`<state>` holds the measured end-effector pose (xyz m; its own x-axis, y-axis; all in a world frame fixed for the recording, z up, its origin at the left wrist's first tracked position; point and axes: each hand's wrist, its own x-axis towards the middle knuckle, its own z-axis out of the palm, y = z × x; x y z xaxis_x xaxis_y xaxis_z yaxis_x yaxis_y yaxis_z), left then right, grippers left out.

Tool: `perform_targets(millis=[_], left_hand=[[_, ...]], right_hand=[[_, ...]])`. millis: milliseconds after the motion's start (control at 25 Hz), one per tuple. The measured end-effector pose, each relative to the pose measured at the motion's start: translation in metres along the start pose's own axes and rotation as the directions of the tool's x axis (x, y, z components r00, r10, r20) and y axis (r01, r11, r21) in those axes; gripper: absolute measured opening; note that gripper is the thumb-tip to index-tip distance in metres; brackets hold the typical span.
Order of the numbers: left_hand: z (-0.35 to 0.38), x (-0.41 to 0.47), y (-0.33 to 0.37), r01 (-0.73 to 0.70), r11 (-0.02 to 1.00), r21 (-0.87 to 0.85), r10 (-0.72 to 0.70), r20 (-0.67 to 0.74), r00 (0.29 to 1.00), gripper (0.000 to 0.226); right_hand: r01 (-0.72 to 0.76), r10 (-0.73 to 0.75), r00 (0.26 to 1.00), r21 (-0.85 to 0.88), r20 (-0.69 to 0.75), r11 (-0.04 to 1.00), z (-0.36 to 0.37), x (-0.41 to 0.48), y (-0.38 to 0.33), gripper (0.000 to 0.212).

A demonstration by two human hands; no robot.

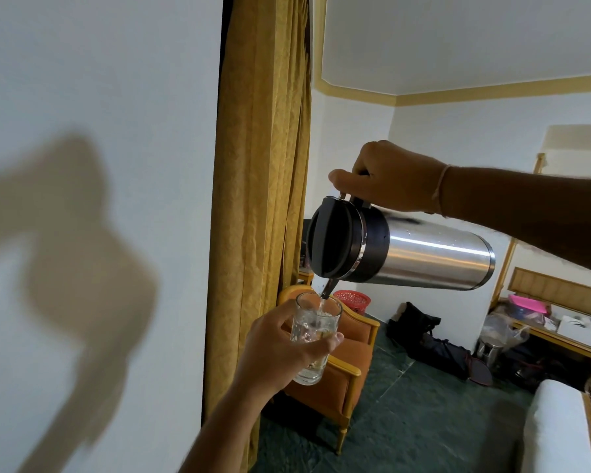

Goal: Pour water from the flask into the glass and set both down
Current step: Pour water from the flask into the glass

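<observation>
A steel flask [423,257] with a black lid is tipped almost flat in mid-air, its spout pointing down and left. My right hand [389,180] grips its handle from above. A thin stream of water falls from the spout into a clear glass [313,336], which is partly filled. My left hand [280,346] wraps around the glass from the left and holds it upright just below the spout. Both are held in the air, well above the floor.
A white wall fills the left, with a gold curtain [260,199] beside it. Below the glass stands an orange armchair [338,363]. Dark bags [427,339] lie on the green floor, a cluttered wooden table [560,322] is at right, and a white bed edge [553,428] at lower right.
</observation>
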<state>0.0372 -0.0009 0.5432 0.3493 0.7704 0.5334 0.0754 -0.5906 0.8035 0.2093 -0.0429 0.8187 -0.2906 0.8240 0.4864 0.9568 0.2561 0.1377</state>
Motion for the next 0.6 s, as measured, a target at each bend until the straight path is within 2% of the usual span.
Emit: perform_targets(millis=[80, 200, 360, 480, 520, 600], left_hand=[[-0.001, -0.001, 0.000, 0.002, 1.000, -0.012, -0.002, -0.004, 1.000, 0.053], [-0.003, -0.004, -0.003, 0.016, 0.999, -0.033, -0.016, -0.018, 1.000, 0.047], [-0.006, -0.007, -0.009, 0.004, 0.999, 0.051, -0.001, -0.058, 0.998, 0.056], [-0.006, -0.015, -0.012, -0.033, 0.985, 0.168, 0.042, -0.051, 0.998, 0.061], [-0.006, -0.018, -0.016, -0.036, 0.980, 0.196, 0.044, -0.039, 0.998, 0.057], [-0.003, -0.028, -0.033, -0.013, 0.974, 0.227, 0.020, -0.025, 0.999, 0.056]], right_hand=[[-0.045, 0.046, 0.999, 0.037, -0.008, 0.998, 0.005, -0.004, 0.004, 0.075], [-0.106, 0.115, 0.992, 0.151, -0.053, 0.983, 0.012, -0.016, 0.012, 0.071], [-0.242, 0.286, 0.956, 0.378, -0.064, 0.894, 0.032, -0.037, 0.021, 0.068], [-0.311, 0.412, 0.911, 0.637, -0.012, 0.705, 0.057, -0.062, 0.031, 0.073], [-0.344, 0.466, 0.884, 0.709, 0.025, 0.615, 0.069, -0.071, 0.035, 0.075], [-0.429, 0.577, 0.799, 0.831, 0.167, 0.354, 0.100, -0.096, 0.046, 0.078]])
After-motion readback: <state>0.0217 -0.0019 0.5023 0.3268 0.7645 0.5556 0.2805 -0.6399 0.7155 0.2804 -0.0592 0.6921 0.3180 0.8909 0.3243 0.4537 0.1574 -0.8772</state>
